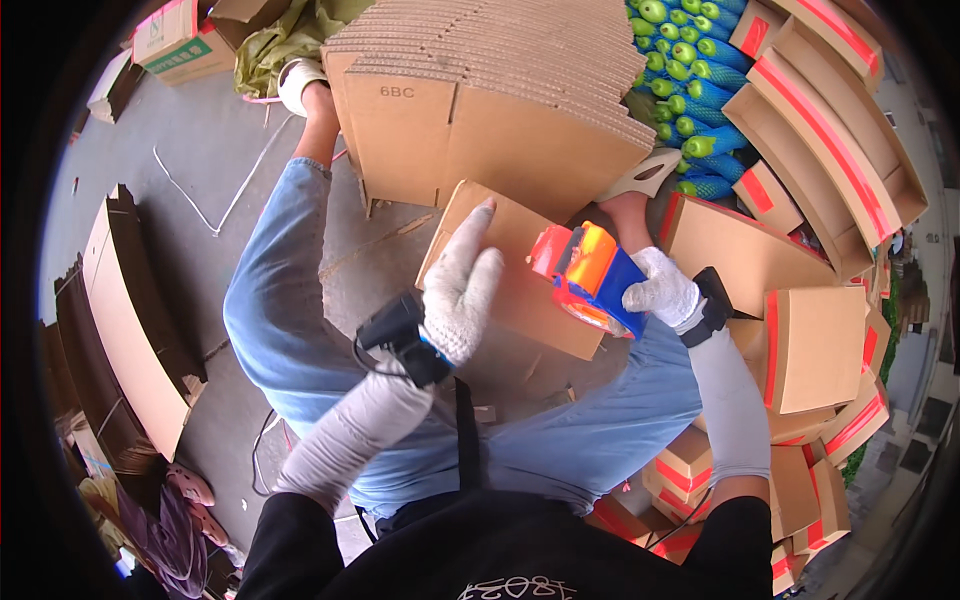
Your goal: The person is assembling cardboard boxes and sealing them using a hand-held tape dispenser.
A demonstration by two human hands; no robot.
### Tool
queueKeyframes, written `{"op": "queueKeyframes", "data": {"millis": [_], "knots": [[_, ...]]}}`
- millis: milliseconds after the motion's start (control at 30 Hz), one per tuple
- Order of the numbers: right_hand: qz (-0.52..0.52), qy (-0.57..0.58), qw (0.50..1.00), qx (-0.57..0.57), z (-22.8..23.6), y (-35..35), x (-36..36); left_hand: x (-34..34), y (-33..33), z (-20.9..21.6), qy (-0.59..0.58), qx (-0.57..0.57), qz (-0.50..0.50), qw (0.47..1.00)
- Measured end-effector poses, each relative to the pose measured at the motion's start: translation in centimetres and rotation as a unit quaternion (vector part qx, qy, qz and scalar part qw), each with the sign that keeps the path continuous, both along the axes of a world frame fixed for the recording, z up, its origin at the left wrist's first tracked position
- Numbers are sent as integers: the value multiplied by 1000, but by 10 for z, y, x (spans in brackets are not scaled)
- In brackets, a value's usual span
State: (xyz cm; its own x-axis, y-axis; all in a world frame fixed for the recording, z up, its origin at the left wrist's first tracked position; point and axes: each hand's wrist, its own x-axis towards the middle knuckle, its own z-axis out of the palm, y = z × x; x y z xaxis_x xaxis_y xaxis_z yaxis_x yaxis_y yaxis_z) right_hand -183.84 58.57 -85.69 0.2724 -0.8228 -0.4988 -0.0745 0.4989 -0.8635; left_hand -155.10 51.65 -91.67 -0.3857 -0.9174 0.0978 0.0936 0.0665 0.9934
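Observation:
My left hand (463, 285), in a white knit glove, lies along the left side of a brown cardboard box (535, 305) between my knees. Its fingers are stretched out, with the index finger pointing toward the box's far edge. My right hand (664, 290), gloved the same way, is closed around a tape dispenser (598, 268) with orange, blue and red parts. The dispenser is over the right part of the box, its red end facing left. Whether it touches the cardboard I cannot tell. Part of the box is hidden beneath my left hand and the dispenser.
Just beyond the box stands a thick stack of flat cardboard (510, 140). Green produce in blue netting (700, 90) lies at the far right. Boxes with red tape (815, 350) pile up on my right. More flattened cardboard (130, 310) leans at the left, and a white strap (215, 228) lies on the floor.

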Motion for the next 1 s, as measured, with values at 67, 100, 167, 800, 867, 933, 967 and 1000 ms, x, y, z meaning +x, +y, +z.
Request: {"op": "queueKeyframes", "data": {"millis": [67,100,167,800,867,933,967,1000], "knots": [[41,37,998,42,7,-3,3,-5,21,34,217,409,11,886],[49,39,997,43,13,-5,7,-12,30,34,222,408,17,885],[33,31,996,71,21,-7,13,-31,43,23,364,528,4,767],[24,179,982,58,41,-58,82,48,-104,-118,155,388,129,899],[30,176,982,68,41,-60,83,37,-89,-150,42,375,81,922],[44,191,979,63,38,-61,85,30,-75,-168,-85,336,17,938],[43,191,979,63,34,-60,83,29,-71,-171,-159,325,-21,932],[38,200,978,47,31,-58,80,27,-79,-168,-324,292,-36,899]]}}
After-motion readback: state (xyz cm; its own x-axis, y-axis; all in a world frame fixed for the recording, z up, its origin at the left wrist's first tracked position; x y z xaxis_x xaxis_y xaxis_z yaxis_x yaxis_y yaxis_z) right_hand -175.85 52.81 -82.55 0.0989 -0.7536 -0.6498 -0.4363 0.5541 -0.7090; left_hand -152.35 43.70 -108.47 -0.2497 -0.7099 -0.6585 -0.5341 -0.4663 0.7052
